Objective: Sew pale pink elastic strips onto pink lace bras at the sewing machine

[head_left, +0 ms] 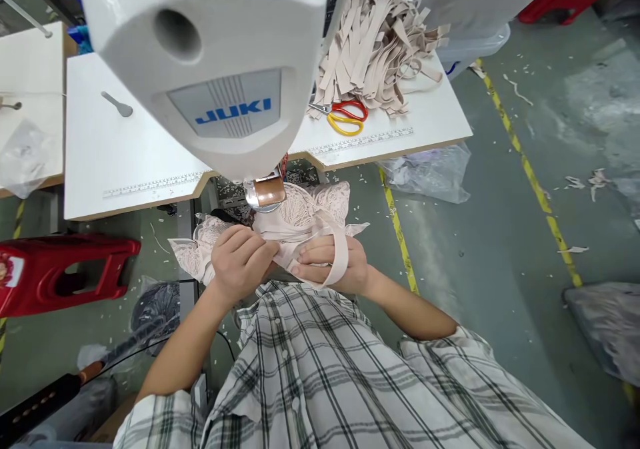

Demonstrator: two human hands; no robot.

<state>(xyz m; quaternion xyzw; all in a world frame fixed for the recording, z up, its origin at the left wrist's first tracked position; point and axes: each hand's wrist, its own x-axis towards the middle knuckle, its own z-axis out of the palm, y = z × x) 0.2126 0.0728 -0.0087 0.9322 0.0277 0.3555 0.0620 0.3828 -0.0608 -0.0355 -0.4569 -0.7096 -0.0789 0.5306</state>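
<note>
A pale pink lace bra [297, 209] lies in front of the sewing machine [225, 69], partly under its metal guard [267, 192]. My left hand [243, 260] is closed on the bra's near edge, its fingertips pinching the fabric. To the right, my right hand [340, 262] is closed round the bra's edge and a beige strap [341, 252], which loops up over the fingers. One lace wing [196, 246] hangs out to the left of my left hand. The needle area is hidden behind the guard.
A heap of beige straps [380, 49] covers the table's right part, with red-and-yellow-handled scissors [347, 116] before it. The white table [135, 156] has a notched front edge. A red stool [65, 272] stands at left; plastic bags [427, 172] hang under the table's right side.
</note>
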